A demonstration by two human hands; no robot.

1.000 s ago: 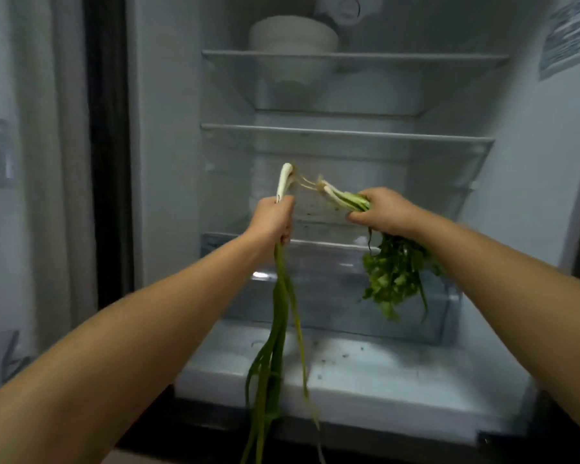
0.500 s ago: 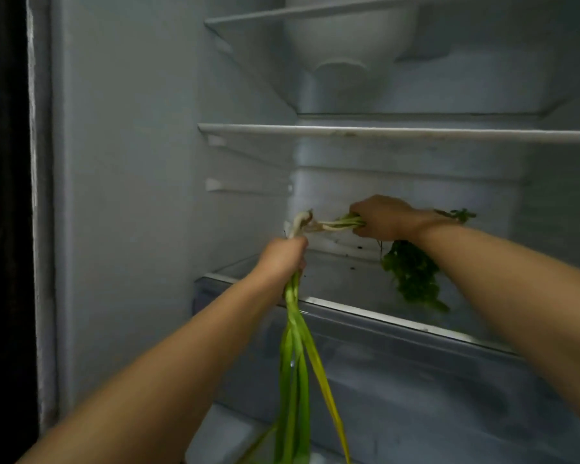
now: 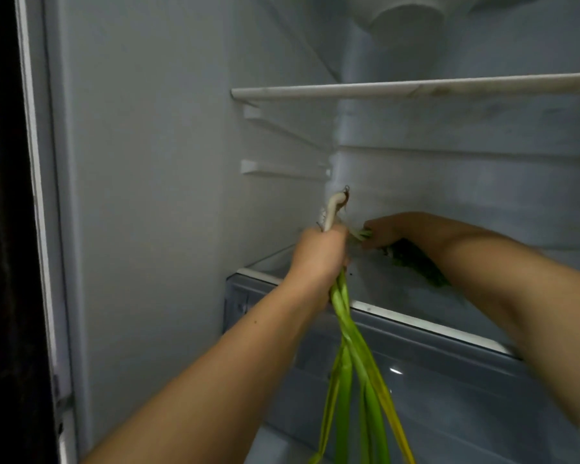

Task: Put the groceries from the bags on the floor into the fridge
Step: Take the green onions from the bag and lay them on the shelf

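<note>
Inside the open fridge, my left hand (image 3: 318,254) is closed around a bunch of green onions (image 3: 352,363). Their white root ends stick up above my fist and the long green leaves hang down past the shelf edge. My right hand (image 3: 387,231) grips a bunch of leafy greens (image 3: 416,262) by the stems, low over the glass shelf (image 3: 426,324) above the drawer. The leaves lie on or just above that shelf, partly hidden by my right forearm. Both hands are close together near the back left of the shelf.
A white-edged glass shelf (image 3: 416,88) spans the fridge above my hands, with a white bowl (image 3: 406,15) seen through it higher up. The translucent crisper drawer (image 3: 432,390) sits under the lower shelf. The fridge's left wall (image 3: 164,195) is close beside my left arm.
Both hands have moved deeper into the fridge and lower toward the shelf. My right hand has brought the leafy greens down to the glass. The view has closed in.
</note>
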